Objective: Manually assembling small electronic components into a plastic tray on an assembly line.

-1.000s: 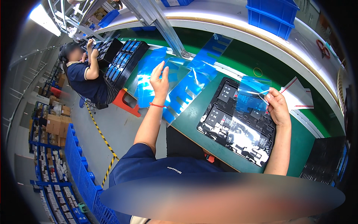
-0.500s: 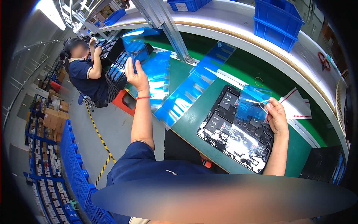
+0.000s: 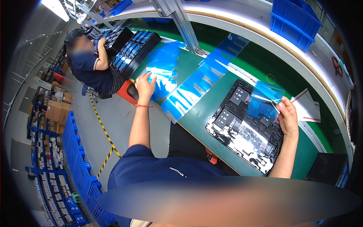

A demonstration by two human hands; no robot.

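A worker at a green desk [image 3: 211, 109] reaches both arms out over a production line. The left hand [image 3: 145, 84], fingers spread wide and flat, rests on a blue film sheet [image 3: 163, 72] lying at the desk's left edge, a red band showing at the wrist. The right hand [image 3: 287, 115] is closed in a pinch on the edge of a small clear blue film [image 3: 264, 99], holding it lifted just above the far right part of a black tray [image 3: 245, 126] of dark components that lies on the desk directly in front of the worker. Between the two hands, a long row of overlapping blue film strips [image 3: 200, 85] runs diagonally across the desk toward the far side. Just right of the pinching hand lies a white sheet with red dashed edges [image 3: 308, 108]. A blue bin [image 3: 293, 20] stands on the pale ledge at the far right. At far left, a second person in a dark shirt [image 3: 90, 64] sits at stacked black trays [image 3: 134, 49], hands on them, well apart from the worker.
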